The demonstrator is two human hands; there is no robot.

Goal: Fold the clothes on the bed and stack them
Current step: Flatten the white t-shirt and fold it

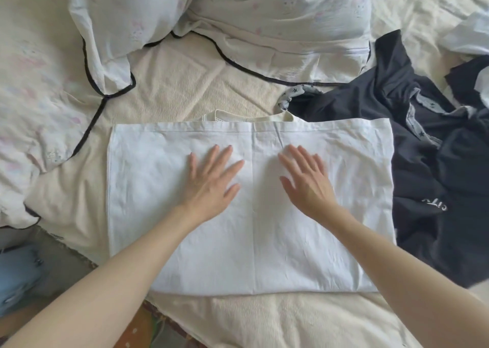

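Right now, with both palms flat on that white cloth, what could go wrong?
The left hand and right hand press the white cloth, which covers a cream garment; smoothing might drag that layer askew. The cloth's right edge meets the crumpled dark garment, so a fold could catch it.

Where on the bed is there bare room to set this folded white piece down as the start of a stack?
Bare cream bedcover lies beyond the white cloth, bordered by the black-piped bedding. Another bare strip runs along the cloth's near edge. The right side is crowded by the dark garments. Both hands, left hand and right hand, lie flat on the cloth.
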